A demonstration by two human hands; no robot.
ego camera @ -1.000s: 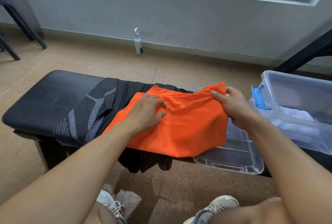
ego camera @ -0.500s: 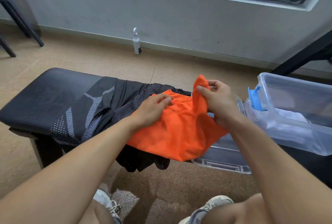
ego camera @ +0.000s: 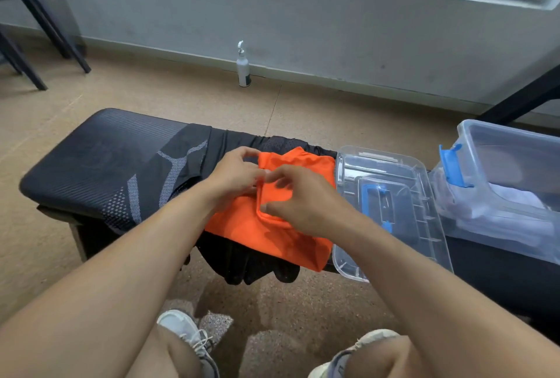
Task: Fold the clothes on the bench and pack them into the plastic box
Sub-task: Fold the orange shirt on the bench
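An orange garment [ego camera: 266, 235] lies folded over on the black bench [ego camera: 91, 159], on top of black clothes [ego camera: 188, 159]. My right hand [ego camera: 303, 202] lies on its folded-over right part and pinches the fold's left edge with curled fingers. My left hand [ego camera: 236, 174] grips the cloth at the garment's upper left, right beside the other hand. The clear plastic box [ego camera: 515, 147] with blue latches stands at the bench's right end and holds folded white cloth [ego camera: 509, 205].
The box's clear lid [ego camera: 424, 171] lies upside down on the bench between the orange garment and the box. A white pump bottle [ego camera: 243, 67] stands by the wall. Dark chair legs [ego camera: 39, 29] are far left. My shoes [ego camera: 188, 335] are on the floor below.
My right hand has carried the garment's right side leftward over the middle and laid it down as a fold. The left hand shifted slightly back to the cloth's upper edge.
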